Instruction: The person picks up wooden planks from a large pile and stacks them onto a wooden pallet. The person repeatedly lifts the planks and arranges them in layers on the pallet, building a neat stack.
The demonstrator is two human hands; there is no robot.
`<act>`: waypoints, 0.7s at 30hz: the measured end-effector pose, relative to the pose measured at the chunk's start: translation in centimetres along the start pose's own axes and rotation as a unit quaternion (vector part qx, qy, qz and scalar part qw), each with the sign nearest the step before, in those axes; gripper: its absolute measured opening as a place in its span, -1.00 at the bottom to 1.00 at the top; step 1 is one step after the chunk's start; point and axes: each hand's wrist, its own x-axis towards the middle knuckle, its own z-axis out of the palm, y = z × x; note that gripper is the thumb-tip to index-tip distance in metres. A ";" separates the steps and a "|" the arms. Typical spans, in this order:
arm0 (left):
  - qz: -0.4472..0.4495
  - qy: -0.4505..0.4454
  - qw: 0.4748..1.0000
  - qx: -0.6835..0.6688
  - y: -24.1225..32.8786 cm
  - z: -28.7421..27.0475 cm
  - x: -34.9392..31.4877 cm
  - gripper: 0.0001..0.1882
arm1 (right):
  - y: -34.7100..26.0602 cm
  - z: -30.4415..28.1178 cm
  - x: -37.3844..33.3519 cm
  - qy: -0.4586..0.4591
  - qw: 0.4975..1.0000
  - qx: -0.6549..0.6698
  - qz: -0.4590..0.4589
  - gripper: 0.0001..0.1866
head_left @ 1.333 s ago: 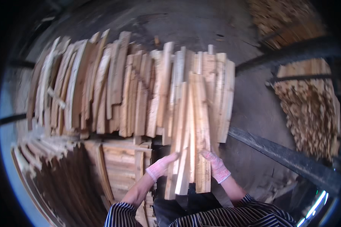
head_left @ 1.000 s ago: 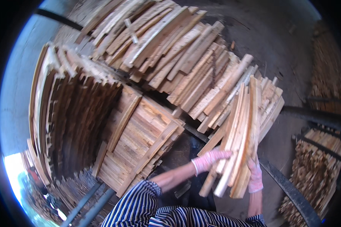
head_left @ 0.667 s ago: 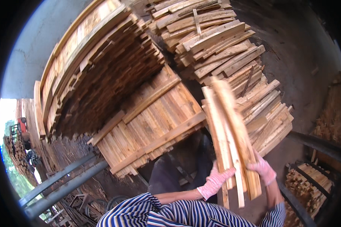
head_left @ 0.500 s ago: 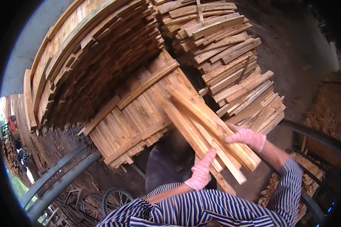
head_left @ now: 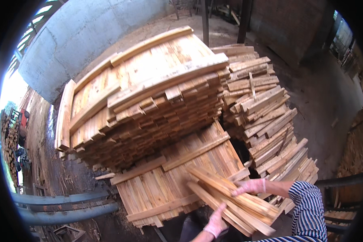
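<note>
Several long, pale wooden boards [head_left: 240, 199] are held together in a loose bundle between my two hands, both in pinkish gloves. My left hand [head_left: 216, 222] grips the bundle's near left side. From the right, my right hand [head_left: 249, 187] clasps the upper boards, thumb on top. The boards slant away to the upper left, their far ends over a low stack of planks [head_left: 145, 195] laid side by side. Crosswise strips [head_left: 197, 151] lie on that stack. Whether the bundle touches the stack I cannot tell.
Behind the low stack rises a tall stack of boards [head_left: 161, 115] with strips on top. An uneven woodpile [head_left: 270, 117] stands to the right. Blue metal pipes [head_left: 68, 211] run at the lower left, and a dark rail [head_left: 345, 179] at the right. A grey-blue wall [head_left: 92, 36] stands behind.
The view has tilted up, so the tall stack's top and the wall now show. My hands and the boards appear lower in the picture, still gripped the same way.
</note>
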 end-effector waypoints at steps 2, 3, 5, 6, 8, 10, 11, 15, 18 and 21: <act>0.068 -0.001 0.998 -0.006 -2.5 -0.5 -4.0 -0.34 | -4.7 5.1 -4.3 -0.036 0.998 -0.052 0.001 0.32; 0.114 -0.023 0.993 0.004 -3.4 -0.1 -5.2 -0.30 | -5.2 5.6 -5.9 -0.039 0.996 -0.080 -0.011 0.35; 0.167 -0.036 0.979 0.111 -2.7 0.5 -6.8 -0.30 | -5.4 6.3 -7.9 -0.046 0.982 -0.158 -0.089 0.36; 0.200 -0.035 0.966 0.162 -1.8 1.2 -8.5 -0.29 | -6.7 7.8 -9.1 -0.056 0.987 -0.114 -0.100 0.39; 0.261 -0.031 0.932 0.249 0.7 2.5 -11.2 -0.28 | -7.6 8.4 -8.6 -0.009 0.965 -0.176 -0.196 0.46; 0.356 -0.070 0.877 0.317 6.2 5.7 -14.2 -0.42 | -11.4 11.3 -8.1 0.014 0.939 -0.161 -0.302 0.50; 0.416 -0.043 0.735 0.534 9.9 4.8 -15.9 -0.55 | -14.6 13.8 -7.4 0.020 0.936 -0.125 -0.327 0.50; 0.519 -0.108 0.653 0.540 23.0 14.6 -20.0 -0.54 | -28.3 15.6 -4.5 -0.003 0.858 -0.086 -0.507 0.44; 0.546 -0.142 0.654 0.503 34.1 26.1 -22.5 -0.42 | -40.7 15.6 -4.6 -0.023 0.856 -0.105 -0.506 0.29; 0.511 -0.074 0.697 0.498 42.3 36.2 -20.5 -0.50 | -50.8 11.4 -5.4 0.050 0.902 -0.129 -0.408 0.28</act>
